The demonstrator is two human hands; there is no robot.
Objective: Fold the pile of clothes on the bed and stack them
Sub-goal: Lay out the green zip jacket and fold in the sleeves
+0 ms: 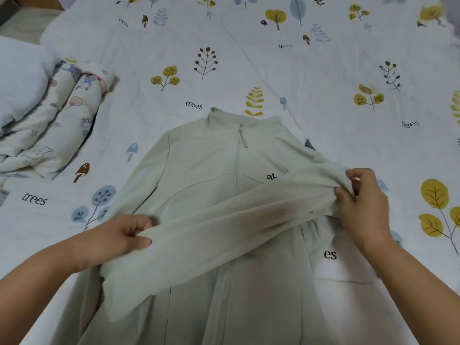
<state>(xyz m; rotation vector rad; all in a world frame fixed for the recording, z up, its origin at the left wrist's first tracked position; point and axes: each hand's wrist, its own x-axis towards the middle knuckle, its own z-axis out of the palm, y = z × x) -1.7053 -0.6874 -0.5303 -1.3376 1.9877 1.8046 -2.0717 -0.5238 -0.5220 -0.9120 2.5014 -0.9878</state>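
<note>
At the far left a folded patterned quilt [49, 120] lies on the bed [323, 78], beside a white pillow [20, 78]. Nearer the middle, the left hand [117, 241] pinches the cuff end of a sleeve [224, 220], fingers curled round the cloth. The sleeve belongs to a pale green zip jacket [206, 165] spread front-up on the bed, collar pointing away, zip closed. The sleeve stretches across the chest, slightly lifted off the body of the jacket. At the right, the right hand [361, 202] grips the same sleeve near the shoulder, bunching the cloth.

The step in hand looks like folding this sleeve across the front. The next move likely calls for laying it flat and smooth, then bringing in the other sleeve, of which little shows. No stack of folded clothes is in view.
</note>
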